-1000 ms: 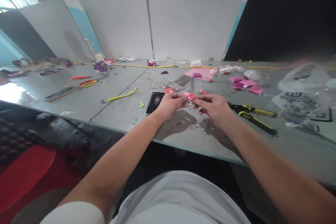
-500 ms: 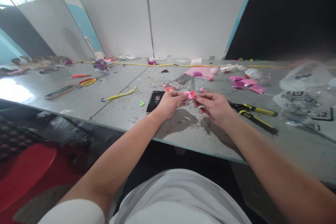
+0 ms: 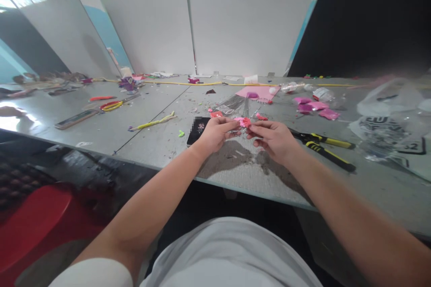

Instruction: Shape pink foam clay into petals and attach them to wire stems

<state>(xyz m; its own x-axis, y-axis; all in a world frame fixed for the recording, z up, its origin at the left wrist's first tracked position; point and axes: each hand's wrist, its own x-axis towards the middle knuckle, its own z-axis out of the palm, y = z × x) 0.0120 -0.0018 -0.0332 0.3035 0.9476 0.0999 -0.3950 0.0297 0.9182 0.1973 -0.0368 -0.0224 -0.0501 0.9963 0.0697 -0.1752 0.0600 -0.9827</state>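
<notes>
Both of my hands meet over the middle of the grey table [image 3: 141, 136]. My left hand [image 3: 215, 134] and my right hand [image 3: 274, 140] each pinch a small pink piece [image 3: 244, 122] between fingertips, with the other fingers curled. A thin clear or wire part seems to hang under the pink piece; I cannot make it out. Just beyond my fingers lies a bundle of thin wires [image 3: 235, 105]. A black phone [image 3: 198, 129] lies beside my left hand.
Yellow-handled pliers [image 3: 319, 145] lie right of my right hand. Pink scraps [image 3: 314, 108], a pink sheet [image 3: 259, 92], clear bags [image 3: 393, 121], a yellow pipe cleaner [image 3: 153, 123], scissors [image 3: 114, 105] and a ruler [image 3: 76, 119] are scattered around. Another person's hand [image 3: 10, 111] rests far left. A red stool [image 3: 30, 224] stands lower left.
My hands have shifted very slightly upward and still pinch the pink piece. Another person's hand has come into view at the far left.
</notes>
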